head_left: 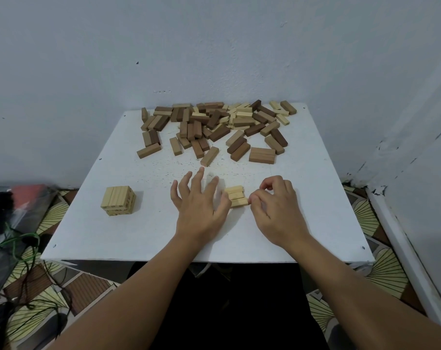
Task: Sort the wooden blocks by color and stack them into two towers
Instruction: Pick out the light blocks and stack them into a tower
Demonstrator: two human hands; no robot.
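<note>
Lying between both hands' fingers [252, 198]: pale blocks [235, 196].

A person's left hand [199, 205] and right hand [275, 210] flank three pale blocks [235, 196] on a white table [143, 231], nearer than the mixed block pile [214, 127], right of a short stack [118, 200].

Surface [302, 198]: loose block pile [214, 127] at far edge; small stack [118, 200] near left; row of three blocks [235, 197] near centre, between both hands.
</note>
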